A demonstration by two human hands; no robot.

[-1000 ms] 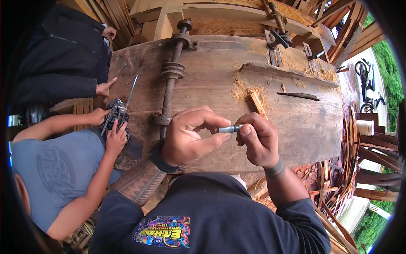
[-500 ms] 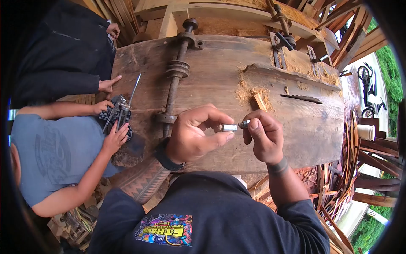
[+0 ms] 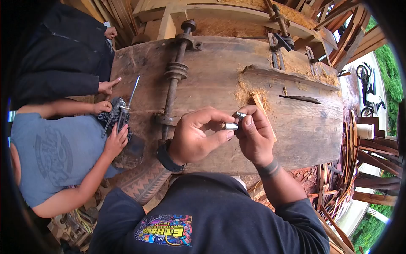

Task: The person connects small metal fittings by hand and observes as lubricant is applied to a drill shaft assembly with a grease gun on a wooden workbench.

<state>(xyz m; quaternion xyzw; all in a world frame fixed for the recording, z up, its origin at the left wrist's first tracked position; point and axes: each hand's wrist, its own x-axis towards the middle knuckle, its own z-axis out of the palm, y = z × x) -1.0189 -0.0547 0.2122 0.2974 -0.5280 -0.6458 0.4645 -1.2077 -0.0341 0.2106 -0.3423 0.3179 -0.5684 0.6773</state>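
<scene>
Found clamping cylinder (image 3: 230,126) in left hand (image 3: 195,134), fitting (image 3: 240,114) in right hand (image 3: 259,139). Judged light, stiff, possibly slippery; best pinched along sides.

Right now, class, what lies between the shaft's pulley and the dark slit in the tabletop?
The head view shows bare tabletop and sawdust beside a wooden strip.

Woodworking shop; sawdust (image 3: 246,89), timber lengths (image 3: 114,19), wooden worktop (image 3: 220,76)

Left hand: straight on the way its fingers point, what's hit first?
Likely the right hand, whose fingertips sit just past the silver cylinder pinched in the left hand. Depth is unclear in this one view; they may already touch.
</scene>
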